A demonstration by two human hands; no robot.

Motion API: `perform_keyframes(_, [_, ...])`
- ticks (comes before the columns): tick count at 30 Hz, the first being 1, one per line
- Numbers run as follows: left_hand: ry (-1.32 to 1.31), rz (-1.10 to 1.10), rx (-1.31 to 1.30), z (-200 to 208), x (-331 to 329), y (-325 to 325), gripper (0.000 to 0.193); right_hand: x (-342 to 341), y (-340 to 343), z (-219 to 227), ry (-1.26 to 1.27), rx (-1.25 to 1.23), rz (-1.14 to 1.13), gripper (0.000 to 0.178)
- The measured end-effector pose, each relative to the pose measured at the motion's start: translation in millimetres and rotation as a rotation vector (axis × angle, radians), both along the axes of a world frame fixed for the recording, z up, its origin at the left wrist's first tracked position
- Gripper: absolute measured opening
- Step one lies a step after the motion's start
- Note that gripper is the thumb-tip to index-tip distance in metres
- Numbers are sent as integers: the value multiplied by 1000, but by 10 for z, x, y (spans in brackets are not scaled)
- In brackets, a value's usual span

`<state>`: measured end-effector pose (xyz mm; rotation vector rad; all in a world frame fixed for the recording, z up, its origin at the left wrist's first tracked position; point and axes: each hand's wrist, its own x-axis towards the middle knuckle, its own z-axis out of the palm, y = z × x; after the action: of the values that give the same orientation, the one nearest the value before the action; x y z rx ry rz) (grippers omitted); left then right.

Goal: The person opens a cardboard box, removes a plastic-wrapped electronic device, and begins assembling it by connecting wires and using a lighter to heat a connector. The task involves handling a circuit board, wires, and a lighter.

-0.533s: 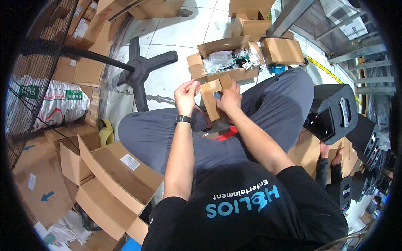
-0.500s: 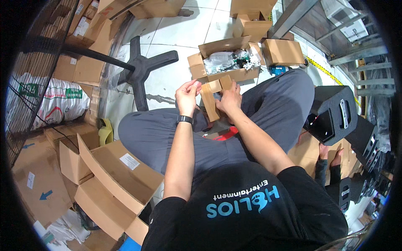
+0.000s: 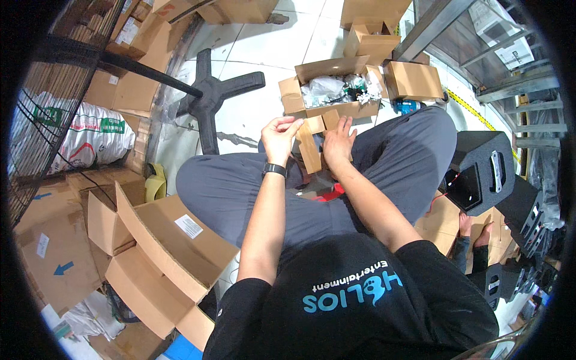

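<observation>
A small brown cardboard box point(image 3: 309, 151) with raised flaps stands between my hands, above my crossed legs. My left hand point(image 3: 279, 139), with a dark band at the wrist, has thumb and fingertips drawn together at the box's upper left edge. Against the right side rests my right hand point(image 3: 338, 145), its fingers stretched up along a flap and its thumb side steadying the box. What lies inside the small box cannot be made out. Just beyond it sits an open carton point(image 3: 342, 109) holding clear plastic bags and small parts.
A black cross-shaped stand base point(image 3: 210, 99) lies on the tiles at left. Large open cartons point(image 3: 174, 240) crowd my left side. Black speaker-like cabinets point(image 3: 480, 171) line the right, near another person's hands point(image 3: 474, 228). A closed carton point(image 3: 413, 80) and blue tool point(image 3: 407, 107) are ahead.
My left fingers have moved closer against the box's upper edge. The fingers of my right hand have straightened and spread more. The whole view has shifted slightly.
</observation>
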<state>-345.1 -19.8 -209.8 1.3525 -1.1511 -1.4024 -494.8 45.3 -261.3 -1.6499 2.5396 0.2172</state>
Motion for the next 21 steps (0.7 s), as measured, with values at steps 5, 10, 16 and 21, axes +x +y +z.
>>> perform_keyframes(5, [86, -134, 13, -111, 6, 26, 38, -25, 33, -54, -92, -137, 12, 30])
perform_keyframes(10, [-579, -196, -210, -342, -123, 156, 70, -99, 16, 199, -561, -324, -53, 15])
perform_keyframes(16, [-713, -256, 7, -598, -133, 195, 90, -192, 14, 651, -738, -522, 0, 20])
perform_keyframes(21, [-704, -353, 26, -460, -66, 148, 83, -395, 213, 1046, -945, -400, 27, 23])
